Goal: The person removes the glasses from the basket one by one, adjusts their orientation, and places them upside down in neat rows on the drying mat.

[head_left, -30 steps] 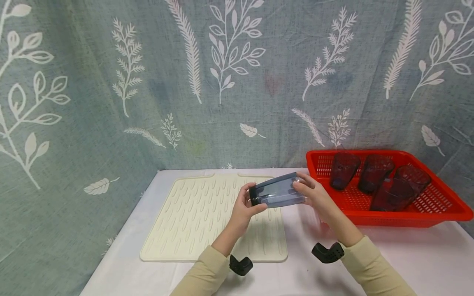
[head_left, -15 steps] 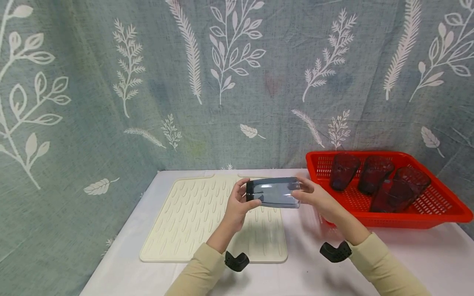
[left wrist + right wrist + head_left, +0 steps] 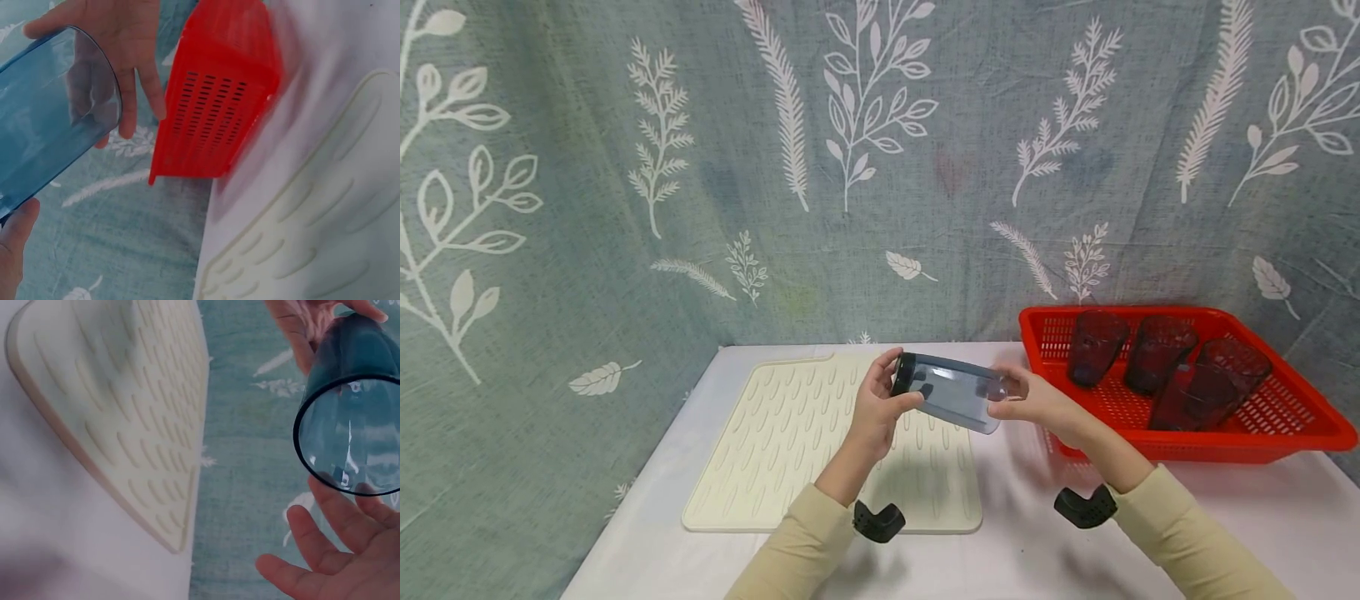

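Observation:
A clear blue drinking glass (image 3: 951,393) with a dark thick base is held sideways above the mat. My left hand (image 3: 872,410) grips its base end, thumb in front and fingers behind. The rim points right and slightly down. At that rim is my right hand (image 3: 1037,407); its fingers are spread and fairly straight in the right wrist view, with fingertips close to the glass (image 3: 350,440). Through the glass wall (image 3: 44,125) in the left wrist view, part of the right hand (image 3: 119,37) shows. Whether its fingertips touch the rim is hard to tell.
Under the glass lies a cream drying mat (image 3: 790,442) with raised ridges, on a white tablecloth (image 3: 1015,550). A red plastic basket (image 3: 1217,446) stands at the right with several dark-looking glasses (image 3: 1097,346) in it. A grey-green leaf-print curtain (image 3: 955,167) hangs behind.
The glass has swung so its rim end dropped from pointing up-right to down-right, and it moved slightly left. My right hand's fingers have loosened at the rim; the left still holds the base.

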